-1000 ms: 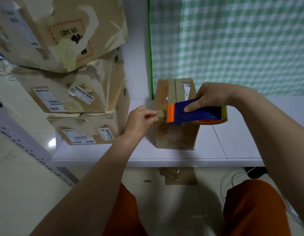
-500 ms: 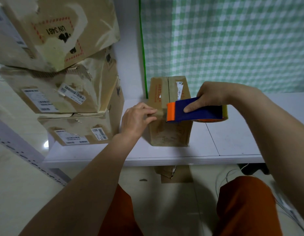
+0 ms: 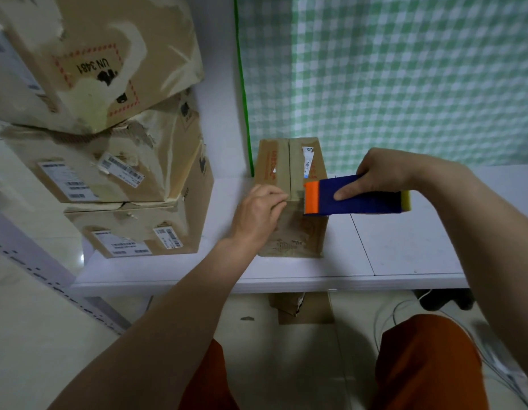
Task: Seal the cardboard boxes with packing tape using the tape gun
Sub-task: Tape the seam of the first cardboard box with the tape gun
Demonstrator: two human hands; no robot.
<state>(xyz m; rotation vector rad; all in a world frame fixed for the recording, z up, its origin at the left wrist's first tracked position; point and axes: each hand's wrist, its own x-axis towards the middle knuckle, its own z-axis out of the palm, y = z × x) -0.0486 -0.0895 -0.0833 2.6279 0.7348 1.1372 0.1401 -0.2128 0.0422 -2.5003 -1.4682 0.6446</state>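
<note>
A small cardboard box (image 3: 290, 232) stands on the white table (image 3: 404, 247), its top flaps closed along a centre seam. My right hand (image 3: 375, 173) grips a blue tape gun (image 3: 357, 196) with an orange front, held just above the box's near top edge, index finger stretched along its side. My left hand (image 3: 258, 214) pinches the free end of the tape (image 3: 296, 195) at the seam, right in front of the gun's orange nose. The tape roll itself is mostly hidden behind the blue cover.
Three larger worn cardboard boxes (image 3: 132, 161) are stacked at the left end of the table. A green checked curtain (image 3: 389, 78) hangs behind. A flattened carton (image 3: 301, 309) lies on the floor under the table, and cables (image 3: 404, 315) run at the right.
Both hands keep their hold on the tape end and the gun. The camera view has shifted slightly; the hands sit a little higher against the box's top edge.
</note>
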